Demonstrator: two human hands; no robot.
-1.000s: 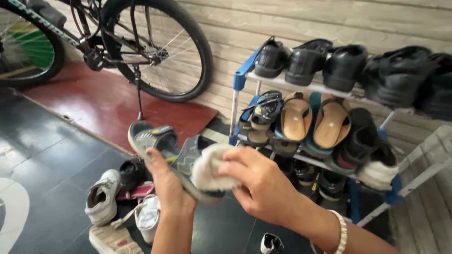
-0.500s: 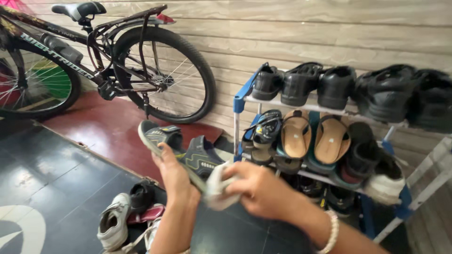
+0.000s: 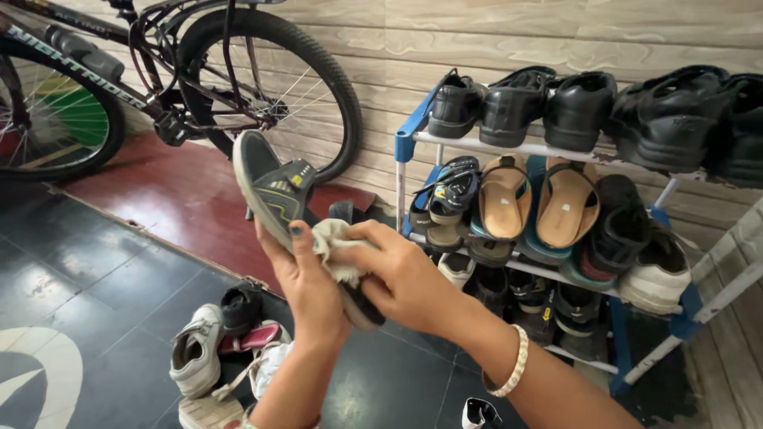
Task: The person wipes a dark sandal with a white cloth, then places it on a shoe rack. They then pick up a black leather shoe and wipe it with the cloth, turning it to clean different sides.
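In the middle of the view, left hand (image 3: 306,282) clamped around a dark grey sandal (image 3: 278,195), thumb across the footbed, sole end tilted up and away. Right hand (image 3: 405,278) closed on a pale crumpled cloth (image 3: 338,250), pressed against the sandal's lower half, just beside the left thumb. White beaded bracelet (image 3: 513,361) on the right wrist.

Below the hands, on the dark tiled floor (image 3: 95,278), a loose heap of shoes: a white sneaker (image 3: 195,353), a small black shoe (image 3: 238,306) touching it, more pale footwear partly cut off at the bottom edge.

To the right, a blue-and-white shoe rack (image 3: 409,139) against the wall. Black leather shoes (image 3: 517,103) in a row on the top shelf; tan slippers (image 3: 536,199) standing upright on the middle shelf among dark sandals; further dark pairs on the lowest shelf, hard to tell apart.

At upper left, a black bicycle (image 3: 199,87), rear wheel close to the rack, parked on a red strip of floor (image 3: 175,199) along the pale plank-patterned wall (image 3: 477,40).
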